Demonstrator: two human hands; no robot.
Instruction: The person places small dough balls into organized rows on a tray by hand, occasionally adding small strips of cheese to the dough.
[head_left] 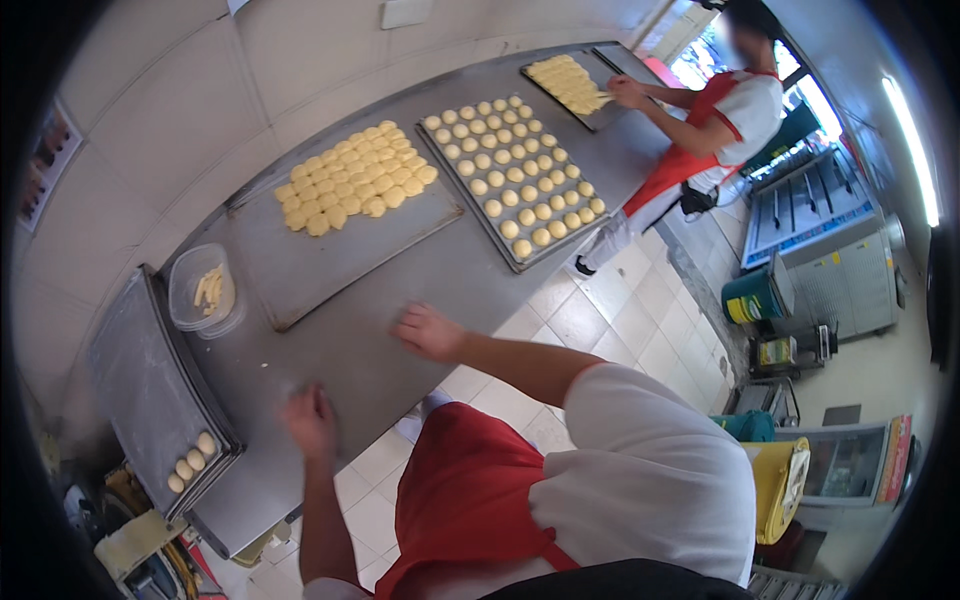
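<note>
My left hand (310, 425) is over the near part of the steel table (350, 350), smeared by motion, so its fingers do not show clearly. Farther right, near the table's front edge, my right hand (430, 332) has its fingers curled in; what they hold, if anything, is hidden. Beyond my hands lies a flat baking tray (330, 275), its far part covered with flattened, pale yellow dough pieces (350, 180) packed edge to edge. To the right, another tray (455, 180) carries rows of round dough balls (515, 174) spaced apart.
At left, a clear plastic tub (185, 318) holds yellow strips (208, 290). Stacked trays (140, 370) beside it carry several dough balls (195, 460) at one end. A co-worker (715, 130) in a red apron handles dough on a far tray (572, 88). A tiled wall (180, 130) borders the table's back.
</note>
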